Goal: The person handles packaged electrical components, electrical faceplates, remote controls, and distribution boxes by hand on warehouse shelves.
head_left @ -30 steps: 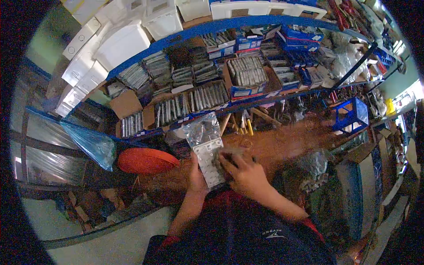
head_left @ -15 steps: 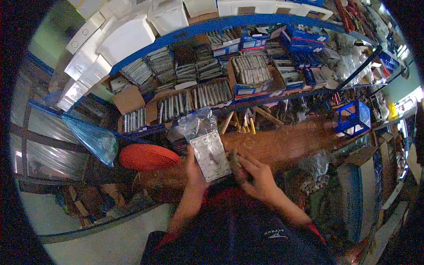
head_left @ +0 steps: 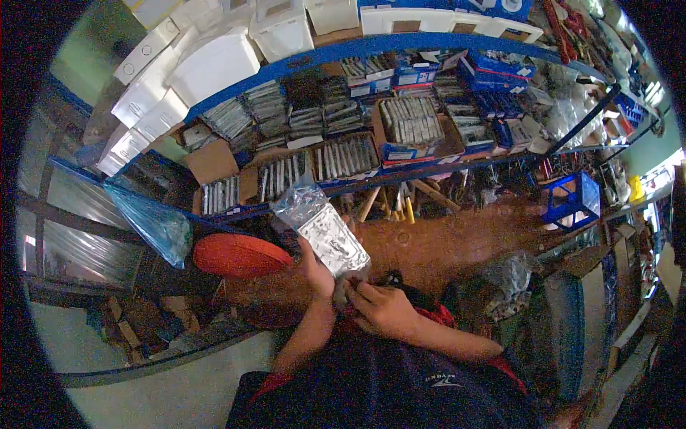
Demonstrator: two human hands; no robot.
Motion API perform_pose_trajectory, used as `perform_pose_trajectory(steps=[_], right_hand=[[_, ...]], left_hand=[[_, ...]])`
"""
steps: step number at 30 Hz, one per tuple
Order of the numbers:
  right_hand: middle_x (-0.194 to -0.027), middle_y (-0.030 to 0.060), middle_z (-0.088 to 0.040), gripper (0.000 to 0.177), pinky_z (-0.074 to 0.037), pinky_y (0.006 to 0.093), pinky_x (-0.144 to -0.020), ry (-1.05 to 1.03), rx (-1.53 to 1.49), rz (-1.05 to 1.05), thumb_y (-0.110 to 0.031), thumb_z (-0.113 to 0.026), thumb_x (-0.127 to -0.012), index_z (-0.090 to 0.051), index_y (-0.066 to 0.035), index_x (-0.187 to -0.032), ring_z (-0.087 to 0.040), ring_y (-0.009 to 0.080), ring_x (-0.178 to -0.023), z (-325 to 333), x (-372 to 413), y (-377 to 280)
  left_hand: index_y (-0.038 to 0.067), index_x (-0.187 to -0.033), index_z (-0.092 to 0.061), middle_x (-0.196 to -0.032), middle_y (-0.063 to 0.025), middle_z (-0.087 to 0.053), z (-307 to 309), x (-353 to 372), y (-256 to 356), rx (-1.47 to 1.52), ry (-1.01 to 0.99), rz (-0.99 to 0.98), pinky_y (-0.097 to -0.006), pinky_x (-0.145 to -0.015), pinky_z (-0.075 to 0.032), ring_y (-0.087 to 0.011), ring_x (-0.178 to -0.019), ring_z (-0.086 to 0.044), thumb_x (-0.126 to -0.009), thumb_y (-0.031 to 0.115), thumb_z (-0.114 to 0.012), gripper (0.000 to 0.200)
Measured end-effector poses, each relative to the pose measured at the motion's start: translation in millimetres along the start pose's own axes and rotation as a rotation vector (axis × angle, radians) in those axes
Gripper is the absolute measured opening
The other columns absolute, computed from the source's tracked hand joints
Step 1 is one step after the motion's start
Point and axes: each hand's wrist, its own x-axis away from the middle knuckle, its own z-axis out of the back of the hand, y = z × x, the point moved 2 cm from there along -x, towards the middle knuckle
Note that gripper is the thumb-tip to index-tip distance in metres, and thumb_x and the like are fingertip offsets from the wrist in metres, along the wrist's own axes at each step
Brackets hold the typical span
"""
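A flat rectangular plate with a shiny, pale face (head_left: 334, 241) lies inside a clear plastic bag (head_left: 304, 199), whose loose end spreads beyond its top edge. My left hand (head_left: 319, 277) grips the bagged plate along its left side, thumb lying on the edge. At the plate's lower end is my right hand (head_left: 384, 309), its fingers curled in and pinched together close to the bag's bottom corner. What sits between those fingertips I cannot tell. Both hands are in front of my dark shirt (head_left: 400, 379).
Ahead, a blue shelf (head_left: 457, 166) carries cardboard boxes (head_left: 346, 156) packed with thin, bagged pieces. White bins (head_left: 214, 68) line the level above. A red round stool (head_left: 239, 255) stands at left, a blue stool (head_left: 575, 200) at right. Bagged items (head_left: 511, 279) lie on the right.
The bagged plate has tilted, its top leaning further left and its face catching more light. My right hand has come in from the right to its lower end, fingers now curled.
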Motion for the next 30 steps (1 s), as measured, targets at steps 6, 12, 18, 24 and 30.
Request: perform_pose_trajectory(steps=[6, 12, 18, 24, 30], right_hand=[[-0.121, 0.0132, -0.051, 0.059, -0.053, 0.0380, -0.072, 0.073, 0.055, -0.272, -0.017, -0.069, -0.060, -0.056, -0.012, -0.117, -0.061, 0.0316, -0.091, 23, 4, 36], [-0.123, 0.0173, -0.049, 0.060, -0.052, 0.0417, -0.073, 0.095, -0.058, -0.446, -0.029, -0.075, -0.065, -0.053, -0.004, -0.115, -0.060, 0.0349, -0.091, 26, 8, 42], [-0.109, 0.0187, -0.055, 0.061, -0.051, 0.0399, -0.067, 0.102, -0.064, -0.426, -0.033, -0.074, -0.069, -0.051, 0.000, -0.115, -0.060, 0.0362, -0.077, 3, 3, 43], [-0.092, 0.0105, -0.061, 0.051, -0.047, 0.0345, -0.070, 0.228, -1.037, -0.931, -0.039, -0.068, -0.078, -0.054, 0.002, -0.105, -0.058, 0.0206, -0.076, -12, 18, 60], [-0.097, 0.0071, -0.061, 0.040, -0.043, 0.0299, -0.082, -0.096, -1.201, -0.908, -0.027, -0.062, -0.085, -0.054, 0.004, -0.108, -0.053, 0.0133, -0.089, -24, 7, 49]], left_hand=[[0.002, -0.130, -0.037, -0.116, -0.0185, -0.054, -27, 8, 8, 0.194, 0.048, 0.062, -0.0430, -0.083, -0.047, -0.0313, -0.096, -0.058, -0.090, 0.057, -0.028, 0.069], [0.003, -0.128, -0.039, -0.112, -0.0154, -0.056, -27, 10, -3, 0.158, 0.193, 0.061, -0.0416, -0.082, -0.048, -0.0284, -0.095, -0.058, -0.089, 0.054, -0.034, 0.064], [0.007, -0.131, -0.035, -0.122, -0.0121, -0.050, -7, 12, -18, -0.325, 0.097, -0.056, -0.0386, -0.090, -0.044, -0.0246, -0.109, -0.050, -0.083, 0.038, -0.060, 0.062], [0.004, -0.132, -0.030, -0.122, -0.0105, -0.048, -9, 7, -4, -0.160, -0.005, 0.086, -0.0389, -0.093, -0.041, -0.0250, -0.110, -0.049, -0.074, 0.050, -0.068, 0.083], [0.005, -0.132, -0.033, -0.122, -0.0125, -0.050, 8, 7, -18, 0.176, -0.324, 0.314, -0.0406, -0.091, -0.044, -0.0264, -0.109, -0.051, -0.074, 0.072, -0.038, 0.089]])
